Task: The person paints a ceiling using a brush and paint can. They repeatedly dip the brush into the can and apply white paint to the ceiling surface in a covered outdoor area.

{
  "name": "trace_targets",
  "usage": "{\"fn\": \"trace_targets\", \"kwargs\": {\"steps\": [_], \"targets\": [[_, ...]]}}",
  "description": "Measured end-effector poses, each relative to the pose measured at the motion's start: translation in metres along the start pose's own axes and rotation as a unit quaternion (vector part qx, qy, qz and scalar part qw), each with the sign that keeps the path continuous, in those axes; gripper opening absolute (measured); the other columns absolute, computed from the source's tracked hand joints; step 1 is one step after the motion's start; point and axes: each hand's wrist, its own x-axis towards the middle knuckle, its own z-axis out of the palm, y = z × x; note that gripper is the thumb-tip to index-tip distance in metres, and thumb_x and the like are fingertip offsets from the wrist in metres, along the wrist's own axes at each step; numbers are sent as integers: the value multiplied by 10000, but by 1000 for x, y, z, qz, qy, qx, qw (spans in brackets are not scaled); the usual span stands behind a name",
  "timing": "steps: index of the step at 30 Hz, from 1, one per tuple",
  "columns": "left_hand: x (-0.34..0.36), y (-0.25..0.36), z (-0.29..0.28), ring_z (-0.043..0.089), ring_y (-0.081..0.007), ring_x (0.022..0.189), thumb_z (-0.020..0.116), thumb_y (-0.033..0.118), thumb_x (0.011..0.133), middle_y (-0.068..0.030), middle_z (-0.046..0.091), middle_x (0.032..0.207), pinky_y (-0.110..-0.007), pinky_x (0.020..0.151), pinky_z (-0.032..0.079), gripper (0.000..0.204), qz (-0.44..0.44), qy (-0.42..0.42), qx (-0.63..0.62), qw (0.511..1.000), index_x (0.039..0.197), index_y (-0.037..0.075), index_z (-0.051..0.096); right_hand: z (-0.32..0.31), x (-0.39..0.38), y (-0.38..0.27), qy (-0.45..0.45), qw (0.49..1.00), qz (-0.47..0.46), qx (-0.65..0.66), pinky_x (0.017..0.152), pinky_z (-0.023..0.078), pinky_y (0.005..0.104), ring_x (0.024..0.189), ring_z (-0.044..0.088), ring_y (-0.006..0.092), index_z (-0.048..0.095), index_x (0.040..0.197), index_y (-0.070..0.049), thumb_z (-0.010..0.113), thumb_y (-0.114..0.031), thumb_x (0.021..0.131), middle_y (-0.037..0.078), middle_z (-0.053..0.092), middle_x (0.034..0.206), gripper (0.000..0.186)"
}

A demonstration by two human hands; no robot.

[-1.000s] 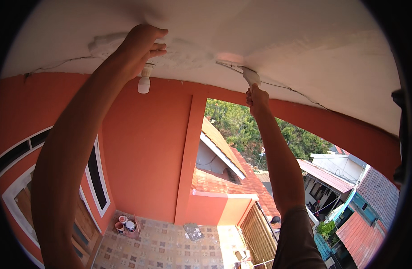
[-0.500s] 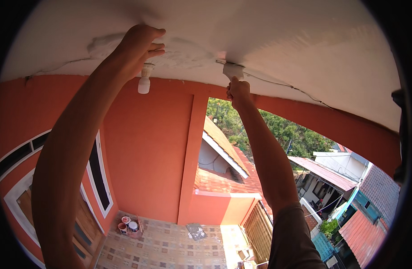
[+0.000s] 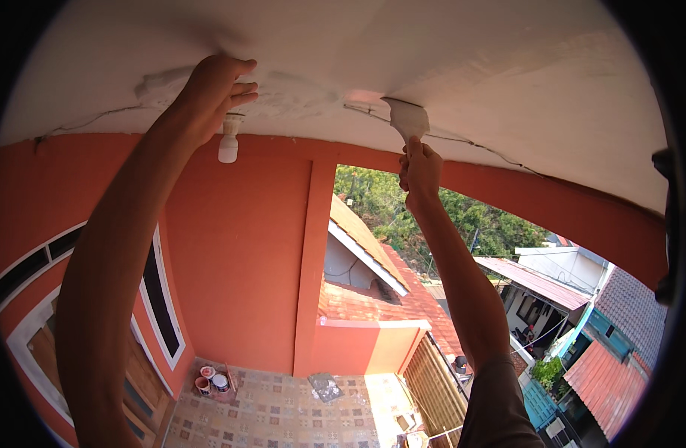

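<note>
Overhead, the pale ceiling (image 3: 485,82) carries greyish smeared patches and a thin cable (image 3: 496,151). My right hand (image 3: 421,170) grips the handle of a putty knife (image 3: 408,118), its wide flat blade tilted up with the far edge against or very near the ceiling, beside the cable. My left hand (image 3: 217,89) is raised close to the ceiling on the left, fingers apart and nothing visible in them; I cannot tell whether it touches the surface. Just below that hand hangs a white light bulb (image 3: 228,148) in its socket.
An orange wall (image 3: 238,254) stands ahead, with a door and windows at left. Far below, paint cans (image 3: 220,382) and a stained grey sheet (image 3: 326,387) lie on the tiled floor (image 3: 276,414). Beyond the low wall (image 3: 369,347) are roofs and trees.
My right hand has moved right and slightly down with the putty knife, whose blade is now turned more to the left. In the picture, my left hand sits slightly lower and farther left.
</note>
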Motion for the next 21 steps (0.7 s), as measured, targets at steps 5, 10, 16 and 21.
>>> {"fn": "trace_targets", "kwargs": {"steps": [5, 10, 16, 21], "targets": [[0, -2, 1, 467, -344, 1354, 577, 267, 943, -276, 292, 1524, -474, 1163, 295, 764, -13, 14, 0, 1000, 1468, -133, 194, -24, -30, -18, 2, 993, -115, -7, 321, 202, 228, 382, 293, 24, 519, 823, -79, 512, -341, 1043, -39, 413, 573, 342], [1, -5, 2, 472, -331, 1353, 586, 267, 939, -260, 321, 1514, -469, 1163, 294, 757, -3, 24, -2, 1000, 1464, -126, 208, -38, -53, -15, -5, 990, -140, -25, 345, 242, 221, 402, 332, 19, 515, 834, -69, 500, -319, 1052, -41, 401, 530, 332], [-3, -1, 5, 466, -347, 1356, 579, 261, 944, -268, 300, 1515, -462, 1172, 291, 736, -1, 16, -4, 1000, 1449, -137, 222, -32, -48, 2, 6, 975, -221, -13, 407, 259, 242, 457, 355, 25, 502, 830, -60, 495, -274, 1057, -30, 408, 530, 312], [-8, 6, 8, 457, -349, 1364, 578, 263, 944, -270, 301, 1516, -499, 1182, 252, 739, -7, 18, -5, 1000, 1452, -136, 218, -7, 14, 26, 35, 972, -212, -96, 466, 277, 271, 500, 351, 53, 495, 813, -24, 498, -278, 1046, 2, 442, 546, 345]]}}
